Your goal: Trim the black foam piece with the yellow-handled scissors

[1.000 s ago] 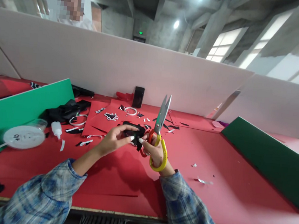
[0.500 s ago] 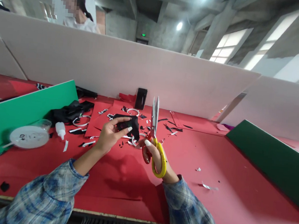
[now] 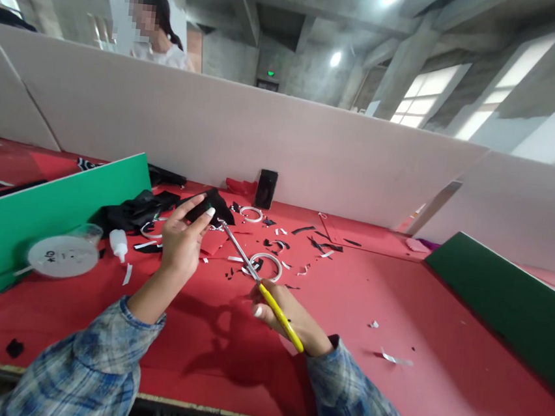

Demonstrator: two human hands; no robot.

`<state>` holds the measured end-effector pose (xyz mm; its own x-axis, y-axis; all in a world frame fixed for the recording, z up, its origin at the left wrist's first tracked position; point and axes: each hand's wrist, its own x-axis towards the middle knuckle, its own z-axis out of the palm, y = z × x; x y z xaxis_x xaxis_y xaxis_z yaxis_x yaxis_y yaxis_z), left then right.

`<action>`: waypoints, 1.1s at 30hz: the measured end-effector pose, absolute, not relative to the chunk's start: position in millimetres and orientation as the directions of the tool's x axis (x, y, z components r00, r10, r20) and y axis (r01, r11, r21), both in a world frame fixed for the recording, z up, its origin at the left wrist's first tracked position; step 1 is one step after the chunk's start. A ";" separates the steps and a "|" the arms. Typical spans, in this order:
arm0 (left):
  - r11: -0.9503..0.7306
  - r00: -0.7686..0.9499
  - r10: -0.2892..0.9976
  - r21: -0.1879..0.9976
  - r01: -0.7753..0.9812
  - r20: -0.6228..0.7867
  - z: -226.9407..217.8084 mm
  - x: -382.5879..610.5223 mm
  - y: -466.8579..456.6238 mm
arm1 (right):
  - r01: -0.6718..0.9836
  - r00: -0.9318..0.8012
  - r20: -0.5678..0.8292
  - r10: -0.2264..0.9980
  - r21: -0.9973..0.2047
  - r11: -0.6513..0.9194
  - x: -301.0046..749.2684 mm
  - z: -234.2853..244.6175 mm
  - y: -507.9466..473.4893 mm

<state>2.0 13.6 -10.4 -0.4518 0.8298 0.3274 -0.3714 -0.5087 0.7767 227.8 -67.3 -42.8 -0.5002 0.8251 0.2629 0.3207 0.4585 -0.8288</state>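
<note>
A: Status on the hands?

B: Left hand [image 3: 182, 241] is raised above the red table [image 3: 440, 354], thumb and fingers pinching a small piece of black fabric [image 3: 212, 203]. Right hand [image 3: 282, 313] is wrapped around the yellow handles of the scissors [image 3: 256, 278], low over the table.

A: Scissors orientation?

B: Blades point up and to the left, tip right at the lower edge of the black fabric. Can't tell if the blades are parted or closed; they're seen edge-on.

A: Where's the fabric relative to everything else?

B: Held in the air, left of centre, in front of the white partition [image 3: 264, 141]. Not touching the table.

A: What's around?

B: White ring [image 3: 266, 266] lying on the table just beside the scissor blades, a second white ring [image 3: 251, 214] further back. Black and white offcuts scattered between them. Small white glue bottle [image 3: 118, 244] and a round clear lidded container [image 3: 63, 254] to the left, next to a green board [image 3: 52, 206]. Pile of black cloth [image 3: 132, 210] behind the bottle. Black phone [image 3: 265, 189] leaning on the partition. Dark green board [image 3: 504, 302] at right.

A: Anyone else?

B: One person behind the partition, top left. Their hands are not in view.
</note>
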 end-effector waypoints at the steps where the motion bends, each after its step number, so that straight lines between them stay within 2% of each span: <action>1: -0.505 -0.455 0.831 0.778 -0.374 0.321 -10.3 3.0 12.9 | 0.322 -0.500 0.260 0.826 -0.830 0.456 227.5 -42.3 -67.2; 11: -0.565 -0.392 0.801 0.788 -0.244 0.453 -7.4 14.0 3.5 | 0.269 -0.500 0.243 0.831 -0.868 0.416 223.3 -38.3 -70.2; 21: -0.576 -0.393 0.791 0.788 -0.219 0.469 -7.9 16.4 0.4 | 0.135 -0.496 0.217 0.841 -0.937 0.322 218.9 -36.3 -79.1; 33: -0.546 -0.440 0.801 0.796 -0.262 0.405 -6.1 17.6 -7.1 | 0.118 -0.526 0.216 0.822 -0.939 0.323 214.5 -36.2 -79.7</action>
